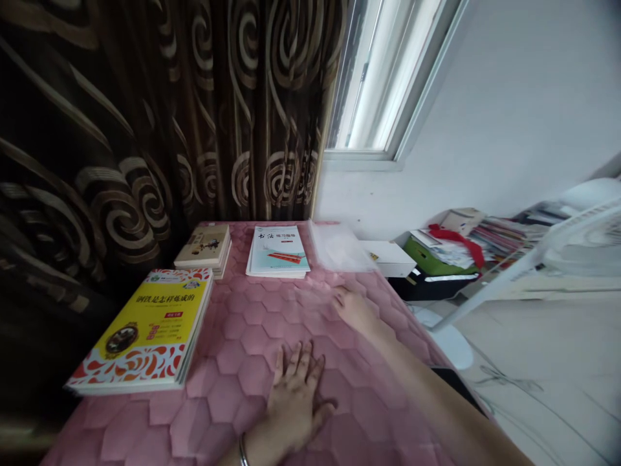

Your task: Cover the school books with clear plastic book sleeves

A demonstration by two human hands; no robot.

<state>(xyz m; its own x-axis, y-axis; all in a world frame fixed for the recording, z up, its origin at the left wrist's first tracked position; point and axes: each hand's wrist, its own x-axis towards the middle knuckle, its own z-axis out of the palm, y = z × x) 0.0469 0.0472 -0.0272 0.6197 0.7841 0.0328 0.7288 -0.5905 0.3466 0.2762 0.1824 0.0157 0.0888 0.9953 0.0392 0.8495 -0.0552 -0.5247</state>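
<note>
My left hand (295, 404) lies flat with its fingers spread on the pink hexagon-patterned table cover (252, 310); a bangle is on its wrist. Farther forward and to the right, my right hand (356, 309) has its fingers pressed together at the near end of a sheet of clear, crumpled plastic (339, 246). Blur hides exactly what lies between those fingertips. A stack topped by a white calligraphy book (277, 249) rests left of the plastic. On the left side are a thick stack with a yellow cover (150, 330) and a smaller stack of tan books (204, 247).
Dark patterned curtains (194, 116) hang behind the table, beside a window (378, 77). A white box (391, 257) is at the right back edge. Beyond it sit a green container (429, 252), piled papers and a white fan (524, 252).
</note>
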